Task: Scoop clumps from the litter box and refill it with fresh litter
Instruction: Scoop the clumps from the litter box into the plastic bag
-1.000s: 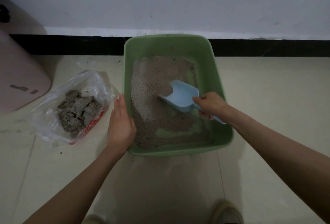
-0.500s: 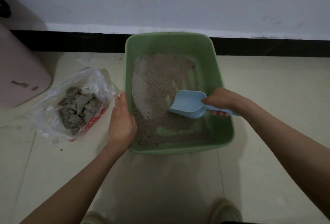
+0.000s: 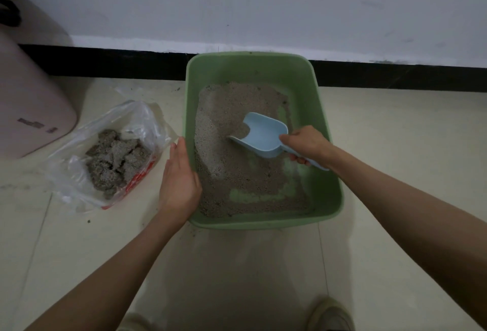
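A green litter box [image 3: 311, 77] stands on the floor against the wall, partly filled with grey-brown litter [image 3: 226, 172]; bare green patches show near its front. My right hand [image 3: 307, 144] grips the handle of a light blue scoop [image 3: 262, 133], whose front edge digs into the litter near the box's middle. My left hand [image 3: 179, 180] rests on the box's left rim, fingers wrapped over the edge. A clear plastic bag [image 3: 137, 122] lies open on the floor to the left, holding several grey litter clumps [image 3: 116, 156].
A pink bin [image 3: 29, 109] stands at the far left against the wall. A black skirting board [image 3: 395, 76] runs behind the box. Pale floor tiles spread to the right. The tips of my shoes [image 3: 329, 315] show at the bottom edge.
The scoop drew back toward the right side of the box, then pushed forward and left again into the litter. My left hand stayed on the rim.
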Demonstrator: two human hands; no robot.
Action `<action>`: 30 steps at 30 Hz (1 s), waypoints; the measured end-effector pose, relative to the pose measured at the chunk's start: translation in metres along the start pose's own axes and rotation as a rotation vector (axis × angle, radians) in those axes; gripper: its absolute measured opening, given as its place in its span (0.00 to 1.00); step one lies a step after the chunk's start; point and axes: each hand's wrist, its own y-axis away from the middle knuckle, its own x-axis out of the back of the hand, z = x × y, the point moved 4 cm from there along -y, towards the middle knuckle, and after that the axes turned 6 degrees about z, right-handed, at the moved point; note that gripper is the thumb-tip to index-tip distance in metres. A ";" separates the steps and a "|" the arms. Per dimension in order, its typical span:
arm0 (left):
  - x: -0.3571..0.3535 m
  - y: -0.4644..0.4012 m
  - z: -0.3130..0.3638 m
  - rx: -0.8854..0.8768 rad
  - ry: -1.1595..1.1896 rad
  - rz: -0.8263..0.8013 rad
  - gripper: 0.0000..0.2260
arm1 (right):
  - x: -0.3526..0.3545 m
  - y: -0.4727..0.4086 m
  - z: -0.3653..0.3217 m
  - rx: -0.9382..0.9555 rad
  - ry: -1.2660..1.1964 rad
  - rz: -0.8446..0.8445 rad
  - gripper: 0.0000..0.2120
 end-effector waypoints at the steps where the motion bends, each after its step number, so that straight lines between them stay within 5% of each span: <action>1: 0.000 0.000 0.001 -0.005 0.002 -0.002 0.32 | -0.001 0.001 0.004 -0.004 0.016 -0.012 0.18; 5: 0.001 -0.001 -0.002 -0.020 -0.004 -0.003 0.31 | 0.000 -0.002 0.003 0.020 0.165 0.016 0.17; 11: 0.001 0.000 0.000 -0.008 -0.012 -0.005 0.32 | 0.031 0.005 -0.016 0.174 0.526 0.270 0.14; 18: 0.000 -0.001 -0.003 0.000 -0.011 -0.008 0.32 | 0.056 0.021 -0.027 0.158 0.813 0.192 0.15; 30: 0.000 -0.001 -0.001 -0.013 -0.007 0.000 0.31 | 0.040 0.024 0.011 0.025 0.723 -0.056 0.17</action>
